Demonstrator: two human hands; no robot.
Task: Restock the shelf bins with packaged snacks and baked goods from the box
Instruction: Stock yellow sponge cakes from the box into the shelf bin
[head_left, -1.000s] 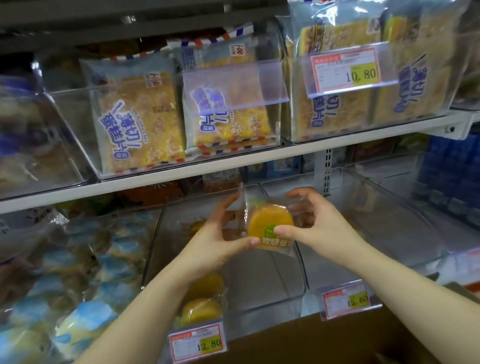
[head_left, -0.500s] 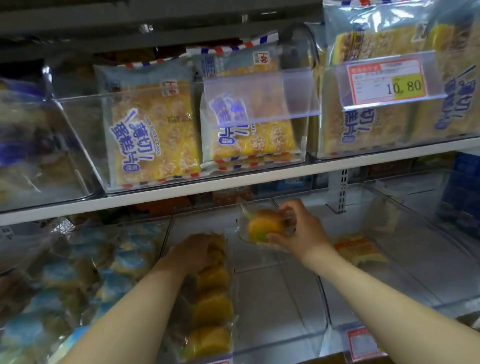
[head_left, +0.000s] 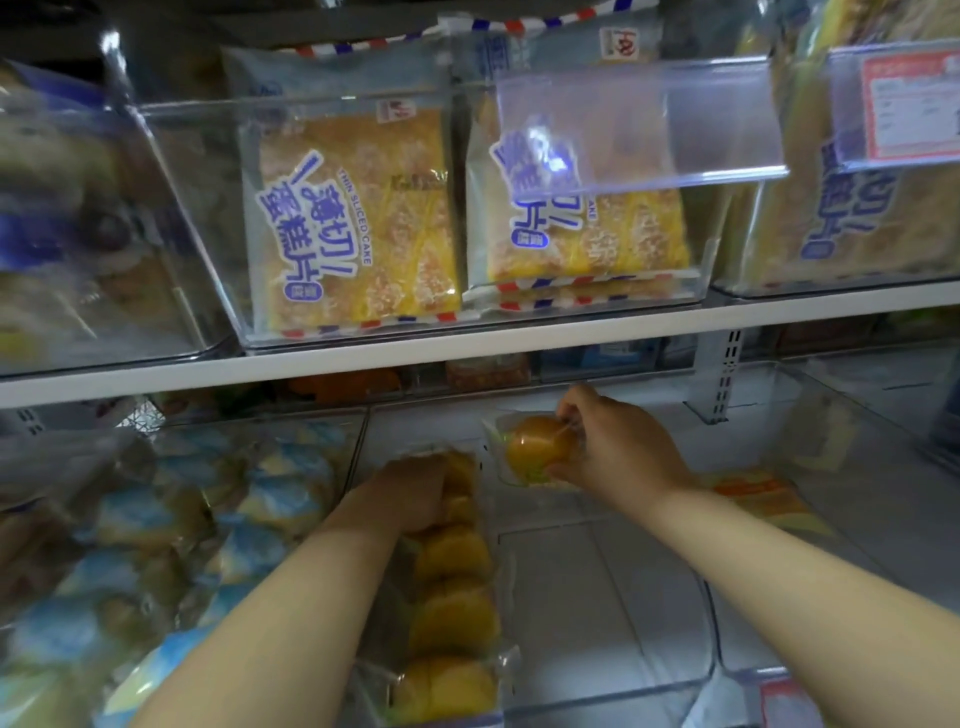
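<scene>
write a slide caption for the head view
Restocking: right hand holds a wrapped yellow bun at the back of a clear bin; left hand rests on the row of buns.

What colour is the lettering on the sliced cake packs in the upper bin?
Blue lettering on the sliced cake packs, head view.

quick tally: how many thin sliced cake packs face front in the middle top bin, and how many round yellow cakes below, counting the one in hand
thin sliced cake packs, front-facing: 2
yellow cakes in the row: 4 visible
yellow cake in right hand: 1
total: 7
</scene>
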